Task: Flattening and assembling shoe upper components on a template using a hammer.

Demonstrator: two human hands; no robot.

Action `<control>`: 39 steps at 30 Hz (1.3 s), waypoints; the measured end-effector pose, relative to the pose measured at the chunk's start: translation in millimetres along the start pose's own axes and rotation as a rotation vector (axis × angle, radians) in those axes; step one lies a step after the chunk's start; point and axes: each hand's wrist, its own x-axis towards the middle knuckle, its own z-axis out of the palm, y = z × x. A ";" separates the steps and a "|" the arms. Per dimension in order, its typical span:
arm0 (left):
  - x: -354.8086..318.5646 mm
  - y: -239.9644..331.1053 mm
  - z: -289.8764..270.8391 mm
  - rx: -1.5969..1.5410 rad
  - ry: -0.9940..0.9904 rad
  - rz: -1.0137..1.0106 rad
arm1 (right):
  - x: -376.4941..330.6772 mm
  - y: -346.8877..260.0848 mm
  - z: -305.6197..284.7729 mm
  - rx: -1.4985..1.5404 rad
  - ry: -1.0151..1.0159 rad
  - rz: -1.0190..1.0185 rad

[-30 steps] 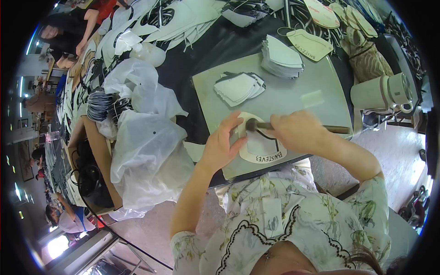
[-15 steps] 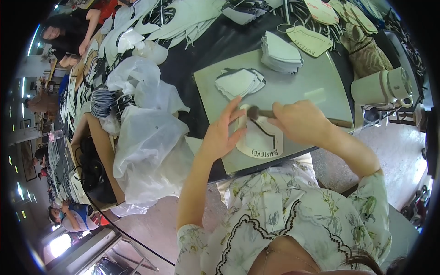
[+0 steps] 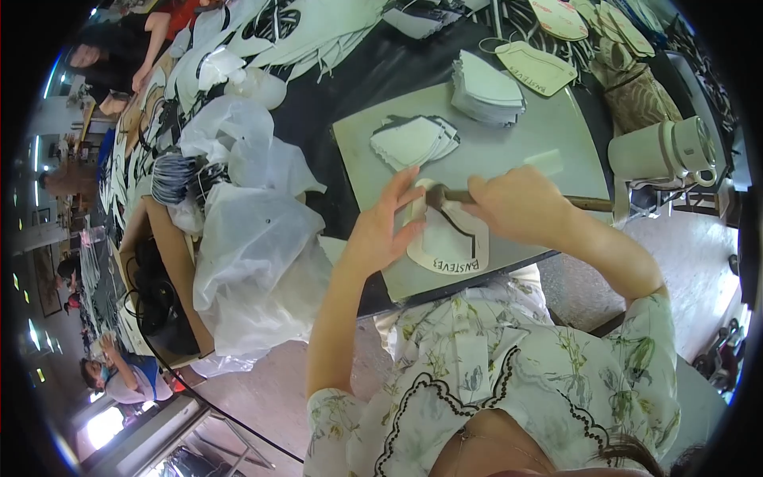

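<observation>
On the grey-green board (image 3: 362, 171) lies a cream template (image 3: 453, 261) with a dark line and handwritten marks. My left hand (image 3: 387, 222) is open, its fingers spread along the template's left and upper edge, pressing on it. My right hand (image 3: 520, 203) is closed round the brown handle of a hammer (image 3: 435, 195). The hammer's head rests at the template's upper end, close to my left fingertips; its handle sticks out past my right hand. Just beyond my hands is a fanned pile of white cut pieces (image 3: 409, 141). Farther back stands a taller stack of white pieces (image 3: 486, 91).
Crumpled plastic bags (image 3: 254, 246) and a cardboard box (image 3: 171, 262) sit at the left. A light-coloured lidded mug (image 3: 656, 153) stands at the right, near a cream tagged template (image 3: 536, 70). Heaped white pieces (image 3: 326, 36) cover the far side. Other people are at the far left.
The hammer's head has tilted and shifted slightly at the template's upper end. My left hand has stayed almost in place. The view has moved a little.
</observation>
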 end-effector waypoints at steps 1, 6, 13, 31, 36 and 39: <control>-0.6 0.7 -0.2 0.009 -0.003 0.022 | -1.2 -0.9 1.3 -0.029 -0.070 0.021; -6.0 14.6 2.9 0.200 0.102 0.029 | -2.3 16.2 18.0 0.148 0.109 -0.040; -24.6 29.3 49.9 0.573 0.461 -0.044 | -13.9 6.1 35.9 1.200 -0.021 0.410; -19.9 45.1 65.8 -0.057 0.501 -0.218 | -6.5 5.8 42.2 1.147 -0.025 0.361; -37.8 46.6 30.4 -0.101 1.041 -0.186 | -6.1 12.5 44.0 1.206 -0.068 0.384; -78.8 6.4 12.9 0.103 1.125 -0.316 | -5.4 15.0 43.6 1.271 -0.081 0.414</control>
